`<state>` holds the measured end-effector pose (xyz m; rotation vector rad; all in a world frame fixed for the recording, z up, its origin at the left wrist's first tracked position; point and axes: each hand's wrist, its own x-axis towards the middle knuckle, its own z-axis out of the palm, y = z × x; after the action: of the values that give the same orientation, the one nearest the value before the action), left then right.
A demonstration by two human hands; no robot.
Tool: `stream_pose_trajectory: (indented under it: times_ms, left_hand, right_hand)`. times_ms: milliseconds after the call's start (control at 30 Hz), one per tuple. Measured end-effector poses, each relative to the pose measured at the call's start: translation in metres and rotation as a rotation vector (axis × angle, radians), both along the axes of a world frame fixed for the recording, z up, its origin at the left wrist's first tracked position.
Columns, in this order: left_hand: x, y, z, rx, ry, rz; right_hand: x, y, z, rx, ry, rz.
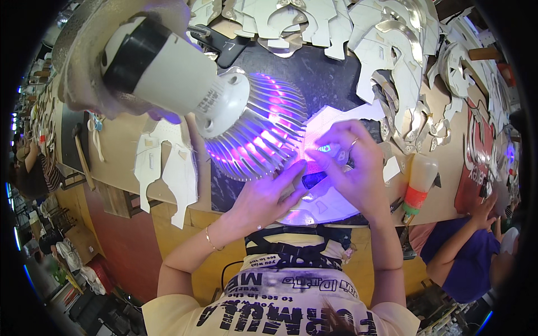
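Observation:
A flat white cut-out piece lies on the dark work surface under violet light from a finned lamp. My left hand presses its fingers down on the piece, the index finger stretched toward a small dark part on it. My right hand, a ring on one finger, bends over the same spot with fingertips pinching at the piece's upper area. A bracelet circles my left wrist.
Piles of white and silvery cut-out pieces cover the far side of the bench. Two more white pieces lie at left. A squeeze bottle with an orange band stands at right. Another person in purple works beside me.

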<state>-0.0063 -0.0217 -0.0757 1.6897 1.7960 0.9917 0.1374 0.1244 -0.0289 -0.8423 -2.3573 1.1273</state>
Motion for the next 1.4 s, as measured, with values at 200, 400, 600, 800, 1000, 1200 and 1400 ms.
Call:
stream_pose_trajectory:
  times_ms: [200, 400, 600, 800, 1000, 1200, 1400]
  left_hand:
    - [0.0, -0.002, 0.005, -0.119, -0.022, 0.002]
    - [0.0, 0.0, 0.003, -0.082, -0.002, -0.02]
    - [0.002, -0.001, 0.001, -0.07, 0.053, -0.009]
    - [0.006, -0.001, 0.004, -0.112, 0.074, -0.006]
    - [0.011, -0.006, -0.005, -0.228, 0.01, -0.016]
    - [0.015, -0.016, -0.021, -0.282, -0.027, -0.025]
    - [0.02, -0.02, -0.032, -0.184, 0.001, -0.009]
  right_hand:
    - [0.025, -0.008, -0.019, 0.516, -0.164, 0.328]
    - [0.029, 0.0, -0.034, 0.604, -0.078, 0.444]
    - [0.028, -0.005, -0.039, 0.491, -0.184, 0.415]
    - [0.028, 0.0, -0.042, 0.368, -0.151, 0.442]
    - [0.029, 0.004, -0.041, 0.325, -0.129, 0.471]
    - [0.031, 0.005, -0.041, 0.335, -0.112, 0.49]
    - [0.032, 0.005, -0.042, 0.351, -0.107, 0.508]
